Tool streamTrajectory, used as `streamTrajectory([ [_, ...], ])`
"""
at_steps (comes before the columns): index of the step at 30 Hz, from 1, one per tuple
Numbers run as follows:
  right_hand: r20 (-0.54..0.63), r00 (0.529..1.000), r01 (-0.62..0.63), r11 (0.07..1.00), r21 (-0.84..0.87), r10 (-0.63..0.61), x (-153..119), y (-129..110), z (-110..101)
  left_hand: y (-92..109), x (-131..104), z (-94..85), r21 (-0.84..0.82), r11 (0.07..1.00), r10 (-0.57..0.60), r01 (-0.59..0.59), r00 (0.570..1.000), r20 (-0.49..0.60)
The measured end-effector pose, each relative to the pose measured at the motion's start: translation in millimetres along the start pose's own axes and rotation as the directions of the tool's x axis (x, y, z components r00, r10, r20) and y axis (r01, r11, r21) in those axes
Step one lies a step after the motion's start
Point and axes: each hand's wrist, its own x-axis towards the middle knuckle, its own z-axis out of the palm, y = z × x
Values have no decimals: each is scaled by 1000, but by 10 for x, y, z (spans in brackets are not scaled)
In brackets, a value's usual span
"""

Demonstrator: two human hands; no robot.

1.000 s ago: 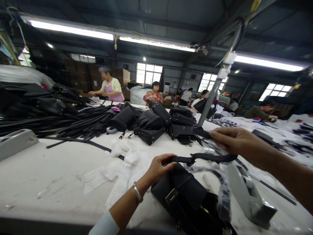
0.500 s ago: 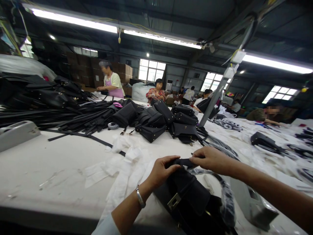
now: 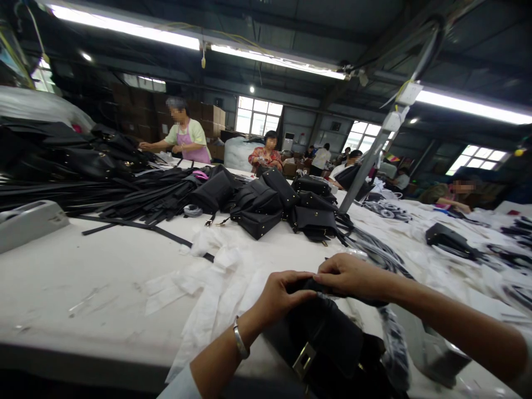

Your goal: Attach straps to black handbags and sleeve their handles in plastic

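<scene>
A black handbag (image 3: pixel 336 338) with a gold-coloured metal clasp lies tilted on the white table in front of me. My left hand (image 3: pixel 282 296), with a silver bracelet at the wrist, pinches a black strap-like part at the bag's top edge between thumb and fingers. Close against it, my right hand (image 3: pixel 351 277) has its fingers bent down on the same part. The fingertips of both hands nearly meet and hide most of what they grip. Beside the bag's right side curves a plastic-wrapped handle (image 3: pixel 394 349).
Crumpled white tissue (image 3: pixel 211 299) lies left of the bag. Several black bags (image 3: pixel 257 205) and a heap of black straps (image 3: pixel 153 194) cover the table's far side. Grey tape dispensers stand left (image 3: pixel 33 224) and right (image 3: pixel 436 349). A metal post (image 3: pixel 361 172) rises behind. Co-workers sit or stand beyond.
My right hand has moved left and slightly down, closing the gap to my left hand, so the strap-like part between them is now mostly covered. The bag has shifted slightly right and down.
</scene>
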Motion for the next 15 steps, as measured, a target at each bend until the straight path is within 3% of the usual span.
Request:
streamTrajectory([
  [4,-109,993,31,988,-153,-49,-10,-36,78,4,1,1,39,999,13,-11,999,-47],
  [7,-212,974,-3,926,-378,-83,-91,-56,37,42,15,-20,79,997,20,-15,997,-71],
  [11,-214,974,-48,866,-498,-69,-146,-89,-30,92,31,3,68,998,0,6,996,-93],
  [15,-236,965,-38,838,-544,-110,-123,-141,60,105,19,23,43,999,15,-11,996,-91],
])
